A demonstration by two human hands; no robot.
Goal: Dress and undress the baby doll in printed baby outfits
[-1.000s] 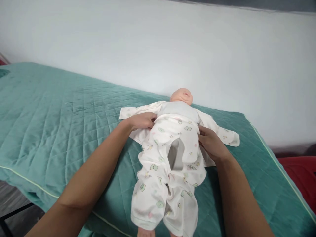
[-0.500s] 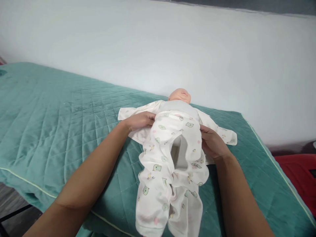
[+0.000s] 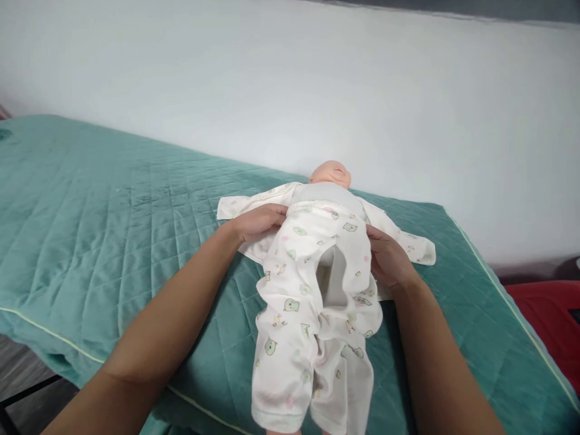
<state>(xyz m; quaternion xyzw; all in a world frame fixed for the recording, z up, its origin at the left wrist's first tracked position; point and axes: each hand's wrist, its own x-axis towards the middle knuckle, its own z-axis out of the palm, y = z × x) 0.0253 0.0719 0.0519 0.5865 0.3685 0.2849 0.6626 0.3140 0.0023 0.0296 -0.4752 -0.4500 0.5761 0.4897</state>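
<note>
A baby doll (image 3: 330,172) lies on its back, head toward the wall. White baby trousers (image 3: 290,356) with a green animal print cover its legs and lower body, and an opening at the crotch shows a pale surface. Its matching printed baby top (image 3: 419,249) is spread open underneath, sleeves out to both sides. My left hand (image 3: 260,222) is closed at the left side of the trousers' waist, fingertips partly hidden by cloth. On the opposite side my right hand (image 3: 388,257) grips the trousers lower down, its fingers tucked behind the fabric.
A green quilted cover (image 3: 113,235) with pale piping lies under the doll. Behind it rises a white wall (image 3: 272,84). A red chair (image 3: 544,314) stands beyond the right edge, and a dark metal leg (image 3: 29,391) shows at lower left.
The trouser legs have shifted slightly upward, and a little more of the doll's feet shows below the hems. Both hands stay at the trousers' sides, almost unmoved.
</note>
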